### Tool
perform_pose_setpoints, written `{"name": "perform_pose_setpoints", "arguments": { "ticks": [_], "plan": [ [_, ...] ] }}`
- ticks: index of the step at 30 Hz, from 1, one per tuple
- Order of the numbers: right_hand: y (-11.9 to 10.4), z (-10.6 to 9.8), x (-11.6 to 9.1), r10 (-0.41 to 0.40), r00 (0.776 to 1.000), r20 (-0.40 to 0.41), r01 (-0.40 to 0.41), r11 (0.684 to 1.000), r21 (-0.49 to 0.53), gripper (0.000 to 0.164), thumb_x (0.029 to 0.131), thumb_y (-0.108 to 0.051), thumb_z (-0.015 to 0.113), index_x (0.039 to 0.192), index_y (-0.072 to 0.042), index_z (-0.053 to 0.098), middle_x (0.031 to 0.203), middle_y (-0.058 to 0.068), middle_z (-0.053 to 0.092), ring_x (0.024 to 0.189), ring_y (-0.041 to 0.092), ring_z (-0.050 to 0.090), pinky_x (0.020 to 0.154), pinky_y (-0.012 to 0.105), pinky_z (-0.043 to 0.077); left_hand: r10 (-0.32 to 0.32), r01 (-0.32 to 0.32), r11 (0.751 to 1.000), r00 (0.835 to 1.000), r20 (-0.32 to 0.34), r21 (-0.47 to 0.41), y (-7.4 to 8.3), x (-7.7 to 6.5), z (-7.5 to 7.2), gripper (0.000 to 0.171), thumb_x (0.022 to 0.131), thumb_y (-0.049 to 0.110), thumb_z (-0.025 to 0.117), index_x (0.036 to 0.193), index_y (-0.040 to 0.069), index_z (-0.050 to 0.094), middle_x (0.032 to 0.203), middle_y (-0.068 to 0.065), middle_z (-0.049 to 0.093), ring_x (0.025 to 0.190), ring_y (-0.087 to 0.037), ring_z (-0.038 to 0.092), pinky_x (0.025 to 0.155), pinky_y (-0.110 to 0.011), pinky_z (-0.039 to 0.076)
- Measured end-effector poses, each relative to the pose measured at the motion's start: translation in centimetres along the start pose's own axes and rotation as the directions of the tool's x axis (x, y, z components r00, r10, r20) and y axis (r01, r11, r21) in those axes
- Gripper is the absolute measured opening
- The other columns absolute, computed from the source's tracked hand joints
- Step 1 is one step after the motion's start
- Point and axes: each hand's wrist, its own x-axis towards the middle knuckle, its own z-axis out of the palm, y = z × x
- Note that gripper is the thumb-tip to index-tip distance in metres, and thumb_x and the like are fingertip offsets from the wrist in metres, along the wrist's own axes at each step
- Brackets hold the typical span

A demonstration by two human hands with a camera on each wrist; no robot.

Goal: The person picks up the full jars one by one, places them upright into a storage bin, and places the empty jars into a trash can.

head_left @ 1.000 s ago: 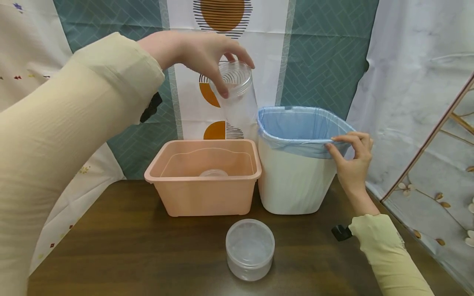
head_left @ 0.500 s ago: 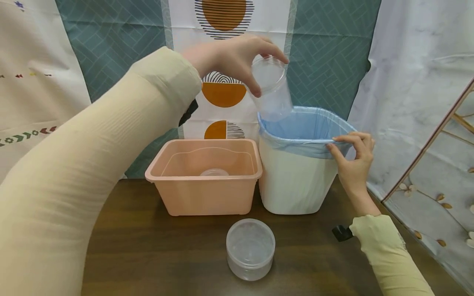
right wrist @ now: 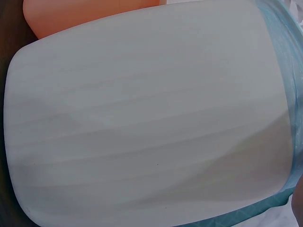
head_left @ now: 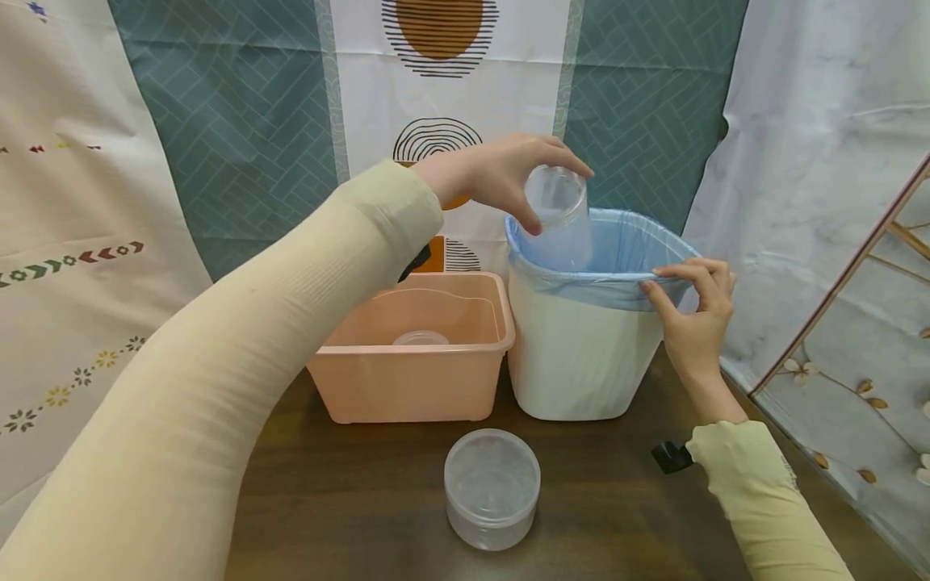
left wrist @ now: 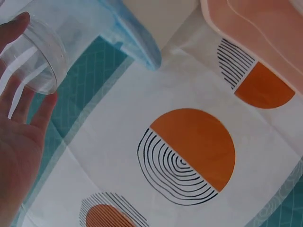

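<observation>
My left hand [head_left: 508, 173] grips a clear plastic jar [head_left: 567, 218] near its upper end, thumb on the near side. The jar's lower part dips past the rim of a white trash bin [head_left: 581, 347] lined with a blue bag [head_left: 632, 242]. In the left wrist view the same jar [left wrist: 45, 52] overlaps the blue liner [left wrist: 137, 42]. My right hand [head_left: 693, 311] pinches the liner's folded edge at the bin's right front corner. Only a sliver of that hand [right wrist: 297, 203] shows in the right wrist view, beside the white bin wall [right wrist: 151, 113].
Left of the bin stands a pink plastic tub [head_left: 407, 387] with a clear round thing [head_left: 421, 337] inside. A short clear lidded jar [head_left: 492, 488] sits on the dark wooden table [head_left: 349, 492] in front. Patterned cloth [head_left: 240, 121] hangs behind.
My left hand has carried the jar rightward from above the tub, then down into the bin's mouth. The right hand keeps its pinch on the liner.
</observation>
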Motion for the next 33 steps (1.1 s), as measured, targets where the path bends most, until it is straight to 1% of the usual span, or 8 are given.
{"name": "perform_pose_setpoints", "arguments": {
  "ticks": [5,10,14,17,20,25,33],
  "plan": [
    [0.0,0.0,0.0,0.0,1.0,0.001,0.0,1.0,-0.005,0.019,0.075,0.009,0.076,0.091,0.013,0.067,0.099,-0.025,0.051,0.104,0.0,0.04,0.096,0.022,0.025,-0.005,0.005,1.0,1.0,0.023,0.003,-0.2,0.4,1.2,0.076,0.082,0.026,0.078,0.149,0.029,0.044,0.156,0.004,0.039,0.145,-0.018,0.033,0.116,-0.038,0.035],
    [-0.2,0.0,0.0,-0.011,1.0,0.003,0.011,1.0,0.006,0.019,0.075,0.009,0.076,0.091,0.014,0.066,0.099,-0.025,0.052,0.104,0.0,0.04,0.097,0.022,0.025,-0.01,0.01,1.0,0.999,0.036,-0.015,-0.7,0.8,2.3,0.075,0.082,0.026,0.078,0.149,0.031,0.044,0.157,0.005,0.039,0.146,-0.018,0.032,0.115,-0.039,0.036],
    [-0.2,0.0,0.0,-0.019,1.0,0.0,0.019,1.0,0.01,0.02,0.075,0.008,0.077,0.091,0.014,0.066,0.099,-0.024,0.052,0.105,0.001,0.041,0.097,0.022,0.025,0.009,-0.009,1.0,1.0,0.026,-0.024,-0.9,1.1,3.3,0.075,0.081,0.026,0.079,0.149,0.03,0.045,0.155,0.005,0.041,0.145,-0.018,0.034,0.116,-0.037,0.035],
    [-0.2,0.0,0.0,-0.014,1.0,0.002,0.014,1.0,0.007,0.019,0.075,0.009,0.076,0.091,0.014,0.067,0.099,-0.025,0.052,0.104,0.0,0.04,0.096,0.022,0.026,0.029,-0.028,0.999,0.999,0.026,-0.044,-1.0,1.3,4.0,0.075,0.081,0.024,0.079,0.149,0.027,0.046,0.155,0.004,0.043,0.144,-0.018,0.035,0.117,-0.037,0.034],
    [-0.3,0.0,-0.1,-0.008,1.0,0.002,0.008,1.0,0.003,0.019,0.075,0.01,0.076,0.091,0.014,0.066,0.099,-0.025,0.052,0.104,0.0,0.04,0.096,0.022,0.026,0.031,-0.029,0.997,0.999,0.031,-0.066,-1.0,1.3,4.5,0.075,0.081,0.023,0.08,0.149,0.026,0.046,0.155,0.003,0.042,0.145,-0.018,0.036,0.117,-0.037,0.034],
    [-0.3,0.1,-0.1,0.0,1.0,0.002,0.0,1.0,-0.003,0.019,0.075,0.01,0.076,0.091,0.014,0.066,0.099,-0.025,0.051,0.104,0.001,0.04,0.096,0.022,0.026,0.014,-0.01,0.996,0.999,0.044,-0.087,-1.0,1.4,4.8,0.076,0.082,0.022,0.079,0.149,0.028,0.045,0.156,0.003,0.041,0.145,-0.018,0.035,0.116,-0.036,0.036],
    [-0.2,0.0,0.0,0.003,1.0,0.004,-0.003,1.0,0.003,0.019,0.076,0.008,0.076,0.092,0.014,0.066,0.099,-0.025,0.052,0.104,0.001,0.04,0.096,0.022,0.026,-0.036,0.045,0.995,0.995,0.097,-0.09,-0.9,1.7,4.6,0.076,0.084,0.022,0.077,0.15,0.033,0.042,0.159,0.005,0.035,0.148,-0.017,0.03,0.117,-0.035,0.036]
  ]
}}
